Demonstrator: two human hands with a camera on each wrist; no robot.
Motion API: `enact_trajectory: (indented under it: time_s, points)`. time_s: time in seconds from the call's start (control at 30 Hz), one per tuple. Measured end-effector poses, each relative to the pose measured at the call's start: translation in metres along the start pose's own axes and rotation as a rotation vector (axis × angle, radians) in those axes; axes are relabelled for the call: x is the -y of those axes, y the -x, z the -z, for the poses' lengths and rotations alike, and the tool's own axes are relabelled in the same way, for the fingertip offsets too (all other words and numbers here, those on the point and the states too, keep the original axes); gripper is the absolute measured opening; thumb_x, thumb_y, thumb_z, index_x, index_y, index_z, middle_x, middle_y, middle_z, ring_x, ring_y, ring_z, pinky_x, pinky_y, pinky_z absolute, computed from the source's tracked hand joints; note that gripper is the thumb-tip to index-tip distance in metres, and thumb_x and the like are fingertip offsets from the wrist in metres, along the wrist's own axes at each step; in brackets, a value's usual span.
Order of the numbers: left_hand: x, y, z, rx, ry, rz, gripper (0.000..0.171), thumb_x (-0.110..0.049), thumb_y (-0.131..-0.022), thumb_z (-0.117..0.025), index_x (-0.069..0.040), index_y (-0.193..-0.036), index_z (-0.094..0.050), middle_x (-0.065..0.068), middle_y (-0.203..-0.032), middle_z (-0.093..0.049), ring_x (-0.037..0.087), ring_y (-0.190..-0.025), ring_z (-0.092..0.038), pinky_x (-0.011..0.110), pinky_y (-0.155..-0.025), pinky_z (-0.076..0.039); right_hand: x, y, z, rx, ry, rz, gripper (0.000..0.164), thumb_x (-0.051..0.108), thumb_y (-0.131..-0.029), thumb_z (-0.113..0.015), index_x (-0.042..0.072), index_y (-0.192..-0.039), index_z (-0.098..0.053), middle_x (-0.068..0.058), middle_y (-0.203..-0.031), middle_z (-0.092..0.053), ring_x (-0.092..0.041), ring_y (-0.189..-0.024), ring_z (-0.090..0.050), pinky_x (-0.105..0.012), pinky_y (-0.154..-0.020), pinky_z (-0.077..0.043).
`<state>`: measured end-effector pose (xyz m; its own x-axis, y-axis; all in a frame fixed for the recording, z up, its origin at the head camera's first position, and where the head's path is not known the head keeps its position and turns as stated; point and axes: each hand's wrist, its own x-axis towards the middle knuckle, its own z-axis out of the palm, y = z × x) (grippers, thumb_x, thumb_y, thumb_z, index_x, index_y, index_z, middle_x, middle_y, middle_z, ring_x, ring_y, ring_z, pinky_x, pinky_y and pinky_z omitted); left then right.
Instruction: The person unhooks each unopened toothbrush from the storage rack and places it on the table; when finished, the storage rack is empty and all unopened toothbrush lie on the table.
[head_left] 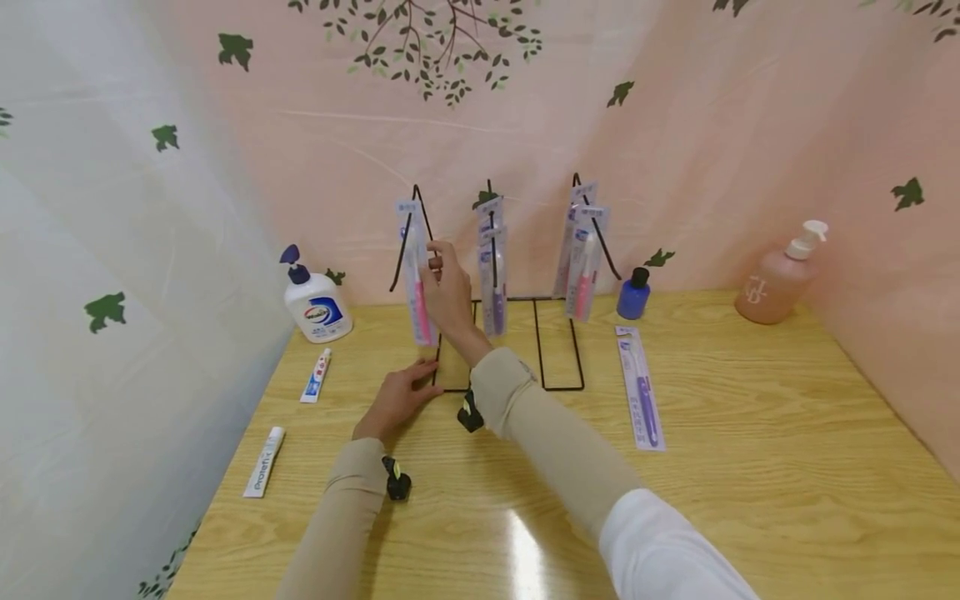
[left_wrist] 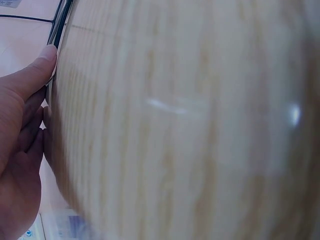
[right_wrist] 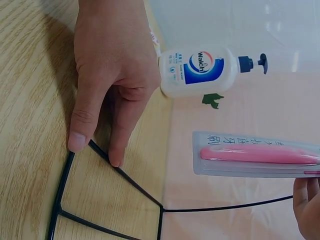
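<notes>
A black wire display rack [head_left: 561, 389] stands on the table. At its left hook, my right hand [head_left: 448, 287] grips the edge of a packaged pink toothbrush [head_left: 421, 308]; in the right wrist view the fingers [right_wrist: 306, 202] meet the edge of the pack, whose upper part is out of frame. Low at the rack's front left corner is my left hand [head_left: 399, 398], its thumb and forefinger extended onto the base wires [right_wrist: 134, 183]. Packaged toothbrushes [head_left: 492, 287] hang on the middle hook, and more packs [head_left: 582, 275] hang on the right one.
A packaged purple toothbrush [head_left: 641, 392] lies right of the rack. Behind it stand a blue bottle [head_left: 633, 297] and a pink pump bottle [head_left: 774, 287]. On the left are a white hand-wash bottle [head_left: 321, 310] and two toothpaste tubes, one small [head_left: 316, 377], one larger [head_left: 265, 463].
</notes>
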<state>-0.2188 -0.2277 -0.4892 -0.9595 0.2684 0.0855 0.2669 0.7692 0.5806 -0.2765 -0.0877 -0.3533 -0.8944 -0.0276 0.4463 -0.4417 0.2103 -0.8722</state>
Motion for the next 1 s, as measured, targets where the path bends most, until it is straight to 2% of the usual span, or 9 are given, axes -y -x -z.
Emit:
enact_trajectory:
  time_s: [0.1,0.4,0.87,1.0]
  points:
    - [0.001,-0.001,0.0,0.001,0.007,0.005,0.052,-0.032,-0.089,-0.067,-0.011,-0.135,-0.055,0.015,-0.143,-0.047,0.034,-0.135,-0.042,0.048,-0.112,-0.033,0.002,0.002,0.002,0.0,-0.001,-0.005,0.031,0.012,-0.099,-0.051,0.012,-0.129,-0.05,-0.012,-0.102,-0.063,-0.021,-0.085,-0.064,-0.027,-0.065,-0.052]
    - [-0.001,0.0,0.002,0.006,0.035,0.02,0.053,-0.029,-0.09,-0.067,-0.008,-0.136,-0.054,0.014,-0.145,-0.044,0.033,-0.136,-0.04,0.048,-0.113,-0.032,0.006,0.01,0.008,0.028,0.029,-0.007,0.031,0.014,-0.1,-0.049,0.014,-0.131,-0.05,-0.011,-0.104,-0.063,-0.019,-0.086,-0.063,-0.027,-0.066,-0.052]
    - [-0.004,0.002,0.002,-0.004,0.012,-0.01,0.053,-0.027,-0.089,-0.068,-0.007,-0.136,-0.054,0.017,-0.143,-0.047,0.034,-0.136,-0.04,0.049,-0.111,-0.034,0.009,0.022,0.02,0.051,0.038,0.02,0.032,0.011,-0.1,-0.048,0.017,-0.131,-0.051,-0.011,-0.103,-0.063,-0.02,-0.085,-0.063,-0.028,-0.066,-0.052]
    - [-0.004,0.002,0.001,0.002,0.014,0.001,0.053,-0.028,-0.09,-0.067,-0.008,-0.137,-0.054,0.016,-0.143,-0.047,0.033,-0.137,-0.039,0.049,-0.112,-0.033,0.009,0.026,0.022,0.059,0.053,0.027,0.032,0.01,-0.1,-0.048,0.017,-0.131,-0.051,-0.011,-0.102,-0.063,-0.019,-0.084,-0.063,-0.027,-0.065,-0.052]
